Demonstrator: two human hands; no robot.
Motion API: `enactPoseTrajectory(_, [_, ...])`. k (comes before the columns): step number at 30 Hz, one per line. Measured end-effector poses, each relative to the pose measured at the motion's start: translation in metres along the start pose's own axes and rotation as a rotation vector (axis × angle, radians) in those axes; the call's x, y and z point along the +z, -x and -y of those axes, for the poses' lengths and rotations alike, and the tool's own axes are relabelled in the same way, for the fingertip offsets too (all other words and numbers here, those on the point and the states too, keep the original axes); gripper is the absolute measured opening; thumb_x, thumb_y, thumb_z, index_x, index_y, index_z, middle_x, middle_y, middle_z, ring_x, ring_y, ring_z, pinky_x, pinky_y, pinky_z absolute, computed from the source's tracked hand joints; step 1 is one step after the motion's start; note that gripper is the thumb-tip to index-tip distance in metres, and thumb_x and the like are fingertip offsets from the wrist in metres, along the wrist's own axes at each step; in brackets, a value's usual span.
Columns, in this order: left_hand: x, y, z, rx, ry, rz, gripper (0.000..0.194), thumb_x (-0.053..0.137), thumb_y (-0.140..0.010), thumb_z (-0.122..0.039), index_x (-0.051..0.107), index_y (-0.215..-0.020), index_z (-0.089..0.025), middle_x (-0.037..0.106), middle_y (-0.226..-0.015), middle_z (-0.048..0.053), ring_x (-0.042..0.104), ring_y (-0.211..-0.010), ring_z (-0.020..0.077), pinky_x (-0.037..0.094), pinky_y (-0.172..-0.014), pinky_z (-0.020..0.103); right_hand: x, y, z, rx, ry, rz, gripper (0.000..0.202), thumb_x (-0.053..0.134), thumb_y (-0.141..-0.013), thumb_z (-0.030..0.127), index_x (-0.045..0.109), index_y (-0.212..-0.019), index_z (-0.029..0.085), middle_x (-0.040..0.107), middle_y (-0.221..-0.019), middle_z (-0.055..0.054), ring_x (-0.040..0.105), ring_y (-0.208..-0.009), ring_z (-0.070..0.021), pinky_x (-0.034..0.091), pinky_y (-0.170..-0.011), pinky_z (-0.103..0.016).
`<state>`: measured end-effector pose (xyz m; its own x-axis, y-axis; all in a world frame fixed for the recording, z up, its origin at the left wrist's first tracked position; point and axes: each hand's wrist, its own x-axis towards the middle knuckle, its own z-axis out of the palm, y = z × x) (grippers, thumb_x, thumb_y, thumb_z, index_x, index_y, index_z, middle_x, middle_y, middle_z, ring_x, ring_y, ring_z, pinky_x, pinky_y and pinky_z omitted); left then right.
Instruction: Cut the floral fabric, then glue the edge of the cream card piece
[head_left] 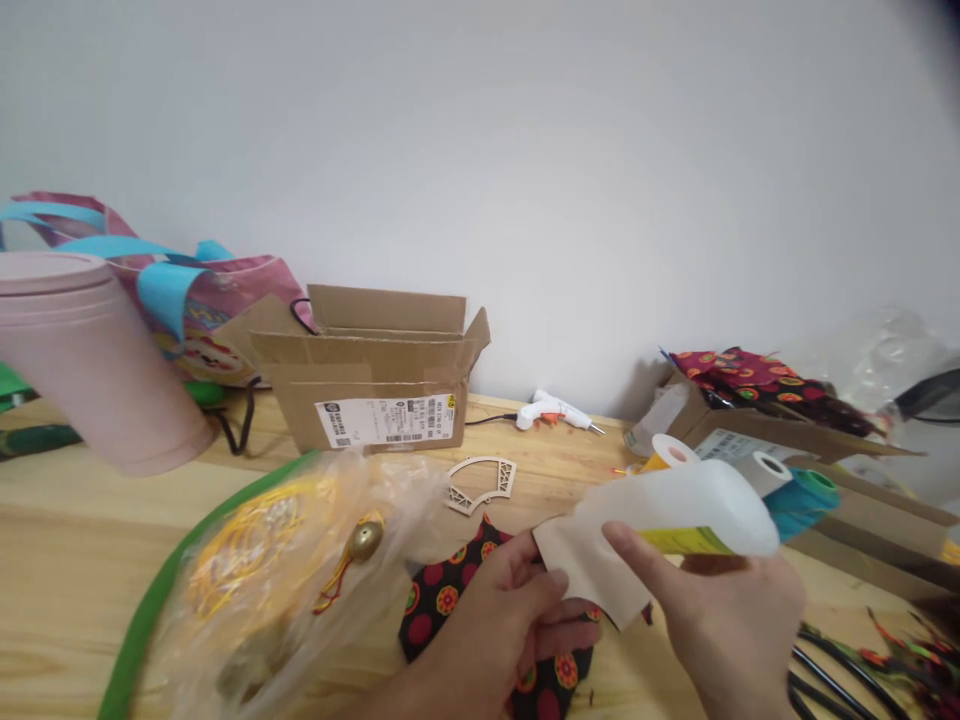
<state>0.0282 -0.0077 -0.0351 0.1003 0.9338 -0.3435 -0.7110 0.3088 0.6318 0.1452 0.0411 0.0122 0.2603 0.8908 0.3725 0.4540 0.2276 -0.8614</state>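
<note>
My right hand (731,615) grips a white plastic bottle (712,495) with a yellow-green label, tilted nearly level and pointing left. The bottle's tip is hard to make out against a pale beige flat piece (592,575) beneath it. My left hand (517,610) pinches that piece at its left edge. Whether it is paper or cloth I cannot tell. Under my left hand lies black fabric (442,590) with red dots and orange flower shapes. A fan-shaped wooden frame (484,485) with lattice ends rests on the table just behind.
A clear bag (285,570) with yellow cords and a brass bell (365,540) lies at left, beside a green strip (157,590). Behind stand a pink tumbler (90,370), a cardboard box (375,385) and a glue gun (551,410). Thread spools (806,500) and another box are right.
</note>
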Motion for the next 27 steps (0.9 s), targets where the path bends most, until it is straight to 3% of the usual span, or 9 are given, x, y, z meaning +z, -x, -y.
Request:
enactPoseTrajectory(4, [-0.002, -0.001, -0.002, 0.004, 0.079, -0.039, 0.02, 0.056, -0.075, -0.008, 0.06, -0.094, -0.013, 0.071, -0.085, 0.008, 0.067, -0.073, 0.0165, 0.053, -0.07, 0.029, 0.001, -0.007, -0.013, 0.015, -0.121, -0.088, 0.04, 0.078, -0.038, 0.04, 0.064, -0.066, 0.014, 0.068, -0.065, -0.007, 0.064, -0.067, -0.0273, 0.054, -0.064, -0.036])
enactPoseTrajectory(8, [-0.007, -0.002, -0.004, 0.011, 0.221, -0.156, 0.013, 0.059, -0.069, -0.004, 0.055, -0.065, -0.016, 0.069, -0.066, 0.003, 0.067, -0.069, 0.0178, 0.051, -0.078, 0.036, 0.006, -0.014, -0.023, 0.038, -0.407, -0.029, 0.044, 0.077, -0.048, 0.028, 0.064, -0.087, 0.013, 0.068, -0.091, -0.009, 0.063, -0.085, -0.0252, 0.051, -0.078, -0.035])
enactPoseTrajectory(10, [-0.008, -0.002, -0.005, 0.045, 0.216, -0.169, 0.019, 0.063, -0.068, -0.006, 0.052, -0.058, -0.018, 0.066, -0.061, -0.002, 0.065, -0.067, 0.0141, 0.051, -0.074, 0.03, 0.008, -0.017, -0.025, 0.066, -0.539, -0.003, 0.045, 0.076, -0.052, 0.025, 0.063, -0.093, 0.013, 0.067, -0.097, -0.01, 0.063, -0.089, -0.0243, 0.049, -0.082, -0.036])
enactPoseTrajectory(13, [-0.008, -0.003, -0.006, 0.105, 0.137, -0.131, 0.007, 0.066, -0.069, -0.012, 0.061, -0.066, -0.016, 0.068, -0.065, -0.002, 0.062, -0.063, 0.009, 0.047, -0.063, 0.019, 0.009, -0.017, -0.023, 0.076, -0.638, 0.005, 0.044, 0.073, -0.057, 0.024, 0.061, -0.098, 0.014, 0.066, -0.102, -0.01, 0.062, -0.091, -0.0241, 0.047, -0.086, -0.039])
enactPoseTrajectory(16, [-0.008, -0.005, -0.005, 0.144, 0.02, -0.112, 0.01, 0.07, -0.066, -0.018, 0.068, -0.074, -0.012, 0.07, -0.067, 0.002, 0.061, -0.062, 0.0095, 0.046, -0.062, 0.018, 0.006, -0.013, -0.017, 0.08, -0.52, 0.003, 0.041, 0.074, -0.053, 0.025, 0.062, -0.09, 0.012, 0.069, -0.091, -0.01, 0.064, -0.085, -0.025, 0.051, -0.08, -0.037])
enactPoseTrajectory(20, [-0.007, -0.009, -0.002, 0.155, -0.111, -0.153, 0.017, 0.076, -0.057, -0.023, 0.071, -0.069, -0.012, 0.071, -0.065, 0.004, 0.061, -0.064, 0.013, 0.049, -0.065, 0.023, 0.003, -0.003, -0.012, 0.1, -0.343, -0.057, 0.035, 0.079, -0.038, 0.026, 0.06, -0.064, 0.015, 0.069, -0.06, -0.006, 0.065, -0.06, -0.0253, 0.056, -0.056, -0.033])
enactPoseTrajectory(22, [-0.005, -0.009, -0.001, 0.149, -0.143, -0.181, 0.018, 0.077, -0.055, -0.025, 0.071, -0.067, -0.013, 0.07, -0.062, 0.004, 0.062, -0.063, 0.0139, 0.049, -0.062, 0.024, 0.003, 0.001, -0.01, 0.094, -0.327, -0.066, 0.033, 0.08, -0.034, 0.025, 0.056, -0.055, 0.017, 0.067, -0.053, -0.005, 0.064, -0.053, -0.0248, 0.056, -0.051, -0.032])
enactPoseTrajectory(27, [0.0, -0.009, -0.004, 0.148, -0.197, -0.212, 0.018, 0.075, -0.055, -0.024, 0.072, -0.07, -0.014, 0.071, -0.062, 0.004, 0.062, -0.061, 0.0143, 0.05, -0.057, 0.024, 0.006, 0.01, -0.007, 0.115, -0.273, -0.077, 0.04, 0.082, -0.028, 0.028, 0.053, -0.054, 0.019, 0.064, -0.045, -0.004, 0.062, -0.043, -0.025, 0.052, -0.036, -0.029])
